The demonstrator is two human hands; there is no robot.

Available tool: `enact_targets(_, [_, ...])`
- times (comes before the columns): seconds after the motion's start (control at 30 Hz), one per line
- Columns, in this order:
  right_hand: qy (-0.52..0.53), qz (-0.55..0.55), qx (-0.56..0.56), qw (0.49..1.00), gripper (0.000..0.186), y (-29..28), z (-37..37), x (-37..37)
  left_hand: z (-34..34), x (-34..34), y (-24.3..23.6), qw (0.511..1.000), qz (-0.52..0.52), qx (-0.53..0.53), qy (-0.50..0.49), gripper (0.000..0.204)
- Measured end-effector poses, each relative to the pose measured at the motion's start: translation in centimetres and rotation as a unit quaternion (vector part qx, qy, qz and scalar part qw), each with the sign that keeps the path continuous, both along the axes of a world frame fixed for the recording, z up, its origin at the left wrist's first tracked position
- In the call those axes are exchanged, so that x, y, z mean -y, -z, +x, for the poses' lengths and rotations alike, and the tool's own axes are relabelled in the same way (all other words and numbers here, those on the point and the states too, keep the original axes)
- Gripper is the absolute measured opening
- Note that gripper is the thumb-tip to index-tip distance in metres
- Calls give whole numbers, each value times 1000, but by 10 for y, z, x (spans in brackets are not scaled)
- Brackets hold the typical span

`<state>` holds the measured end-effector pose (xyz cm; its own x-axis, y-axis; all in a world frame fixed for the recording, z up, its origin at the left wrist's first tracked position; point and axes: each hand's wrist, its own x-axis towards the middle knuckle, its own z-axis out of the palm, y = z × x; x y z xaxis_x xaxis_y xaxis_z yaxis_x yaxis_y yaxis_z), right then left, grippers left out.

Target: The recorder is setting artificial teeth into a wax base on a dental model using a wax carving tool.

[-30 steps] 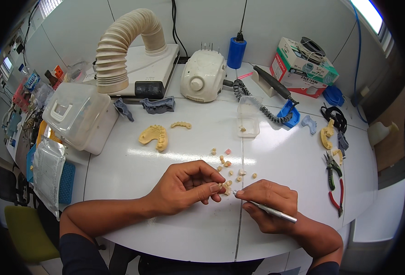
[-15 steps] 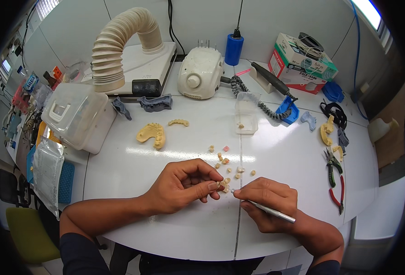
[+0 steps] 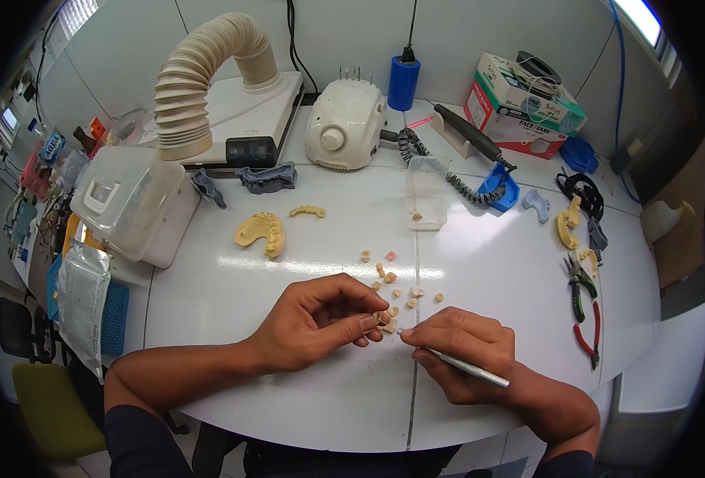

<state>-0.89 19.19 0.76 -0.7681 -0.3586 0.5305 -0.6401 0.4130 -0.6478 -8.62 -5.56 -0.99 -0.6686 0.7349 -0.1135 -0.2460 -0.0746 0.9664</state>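
Note:
My left hand [image 3: 324,319] is closed in a pinch on a small tooth-coloured piece [image 3: 381,319], low over the desk's middle. My right hand [image 3: 468,350] grips a slim silver pen-like tool [image 3: 484,374], its tip close to that piece and partly hard to make out. Just beyond my fingers lie several small ivory tooth pieces [image 3: 410,304] and a pink one [image 3: 390,255]. A yellow dental model [image 3: 249,231] and a small curved yellow piece [image 3: 307,212] rest farther back on the white desk [image 3: 233,398].
Behind stand a ribbed extractor hose [image 3: 183,111], white machine [image 3: 344,127], clear lidded box [image 3: 133,203], open small case [image 3: 426,215], blue cylinder [image 3: 404,84] and stacked cartons [image 3: 520,107]. At right lie cutters [image 3: 577,291], red-handled pliers [image 3: 583,342], yellow casts [image 3: 567,227] and a cord handpiece [image 3: 472,139].
Both hands keep their grips and have shifted only very slightly. The desk items appear a little higher and farther left, as the view has moved slightly.

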Motion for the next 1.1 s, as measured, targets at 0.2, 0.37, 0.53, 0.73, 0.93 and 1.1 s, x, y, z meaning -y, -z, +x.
enact_targets(0.2, [3, -1, 1, 1000, 31, 0, 0, 0, 0, 0, 2, 1000, 1, -4, 7, 17])
enact_targets(0.37, [4, -7, -1, 1000, 29, 1, 0, 0, 0, 0, 3, 1000, 3, -6, 1, 17])
enact_targets(0.53, [6, -84, 89, 993, 16, 0, 2, -7, 1, 1, 2, 1000, 8, -13, -6, 17])
enact_targets(0.73, [44, -154, 49, 986, 14, 13, -8, -18, 2, 0, 4, 999, 4, -40, -10, 18])
enact_targets(0.93, [39, -75, 6, 996, 18, 7, -5, -11, 2, 2, 7, 1000, 20, -21, 1, 23])
enact_targets(1.1, [30, -66, 6, 997, 15, 7, -5, -10, 2, 1, 5, 1000, 10, -20, 1, 22])
